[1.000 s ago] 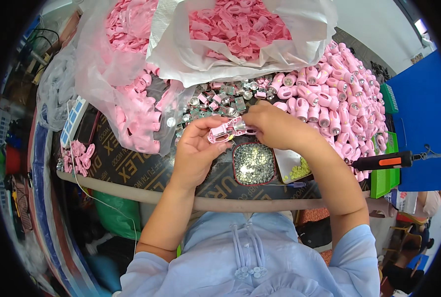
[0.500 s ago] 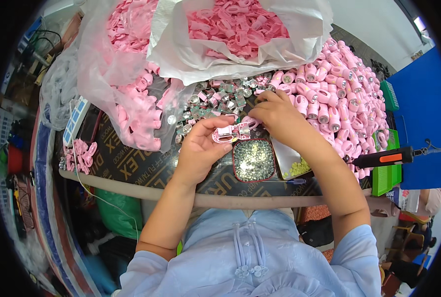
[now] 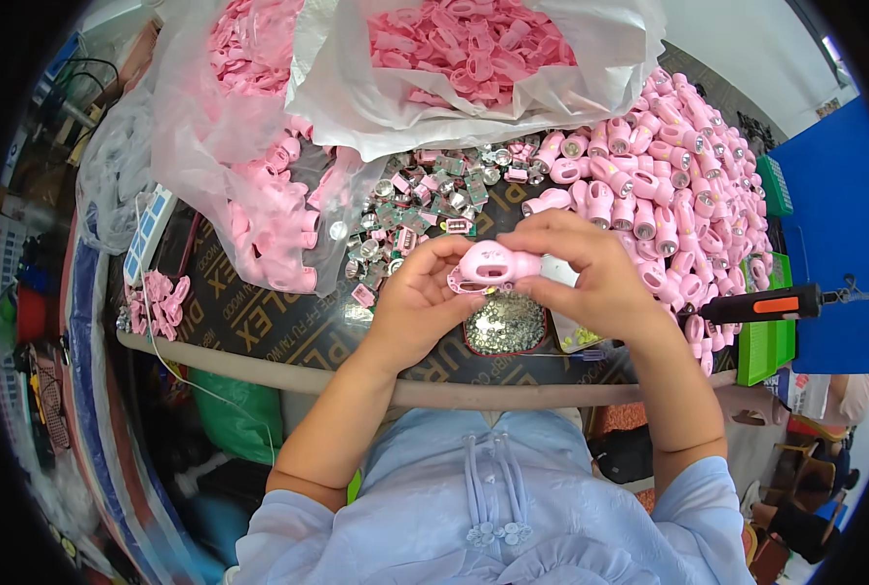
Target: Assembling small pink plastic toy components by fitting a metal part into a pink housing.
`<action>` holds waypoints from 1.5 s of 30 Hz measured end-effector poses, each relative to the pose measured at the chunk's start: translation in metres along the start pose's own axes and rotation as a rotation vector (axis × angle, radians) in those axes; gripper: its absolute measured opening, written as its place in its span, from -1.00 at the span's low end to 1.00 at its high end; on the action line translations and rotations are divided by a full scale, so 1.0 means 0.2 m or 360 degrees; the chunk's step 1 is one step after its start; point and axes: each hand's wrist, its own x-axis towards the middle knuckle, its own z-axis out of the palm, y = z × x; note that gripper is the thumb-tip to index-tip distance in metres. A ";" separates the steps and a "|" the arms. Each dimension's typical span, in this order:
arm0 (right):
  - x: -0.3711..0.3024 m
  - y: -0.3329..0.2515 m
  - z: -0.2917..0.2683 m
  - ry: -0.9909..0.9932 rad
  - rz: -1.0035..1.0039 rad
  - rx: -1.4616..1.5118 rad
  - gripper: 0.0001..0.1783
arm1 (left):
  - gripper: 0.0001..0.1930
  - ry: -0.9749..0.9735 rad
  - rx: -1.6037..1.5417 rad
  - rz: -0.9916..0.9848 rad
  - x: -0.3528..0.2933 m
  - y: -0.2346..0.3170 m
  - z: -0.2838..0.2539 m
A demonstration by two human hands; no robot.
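Both hands meet over the near middle of the table. My left hand (image 3: 407, 314) is closed on a pink lower half-shell (image 3: 466, 286) of a small torch, with parts fitted inside it. Between the fingers and thumb of my right hand (image 3: 595, 278) is a pink upper half-shell (image 3: 493, 261) with an oval opening. It lies over the lower half, roughly lined up; whether the two are pressed fully together I cannot tell. Just beneath the hands sits a red-rimmed tray (image 3: 506, 353) of tiny silver pieces (image 3: 506, 327), partly covered by them.
Behind the hands lie loose green-and-silver inner parts (image 3: 405, 210). Pink torches (image 3: 664, 185) are heaped at the right. White bags (image 3: 332, 117) of pink shells stand at the back. A black-and-orange electric screwdriver (image 3: 761, 305) hangs right, near a green basket (image 3: 768, 336). Yellow bits (image 3: 583, 337) lie in a container.
My right hand has brought the upper half-shell from beside the torch pile to over the lower half in my left hand. My left hand has shifted slightly right.
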 end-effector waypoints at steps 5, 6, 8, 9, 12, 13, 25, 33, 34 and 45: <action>-0.02 0.01 0.06 -0.0025 0.0021 0.0020 -0.55 | -0.39 0.0004 0.0125 -0.0044 -0.01 0.02 0.01; -0.03 0.02 0.07 -0.0033 0.0011 0.0030 -0.55 | -0.38 -0.0002 0.0176 -0.0051 -0.01 0.02 0.01; -0.03 0.02 0.07 -0.0041 0.0003 0.0039 -0.56 | -0.38 0.0014 0.0155 -0.0053 -0.01 0.02 0.03; -0.03 0.01 0.07 -0.0040 0.0015 0.0008 -0.56 | -0.39 0.0029 0.0132 -0.0054 -0.01 0.02 0.03; -0.04 0.02 0.07 -0.0045 0.0040 -0.0036 -0.56 | -0.39 -0.0026 0.0165 -0.0037 -0.01 0.01 0.01; -0.05 0.02 0.07 -0.0053 0.0050 -0.0047 -0.56 | -0.39 -0.0028 0.0164 -0.0038 -0.01 0.01 0.01; -0.11 0.06 0.16 0.0183 0.0086 0.0259 -0.45 | -0.48 0.0086 -0.0127 -0.0100 -0.01 0.03 0.01; -0.11 0.09 0.21 0.0396 -0.0025 0.0143 -0.49 | -0.47 0.0089 0.0244 -0.0045 -0.01 0.05 0.04; -0.11 0.08 0.21 0.0388 -0.0128 -0.0105 -0.49 | -0.47 0.0091 0.0244 -0.0045 -0.01 0.05 0.03; -0.13 0.10 0.23 0.0456 -0.0192 -0.0183 -0.51 | -0.49 0.0086 0.0319 0.0056 -0.01 0.03 0.06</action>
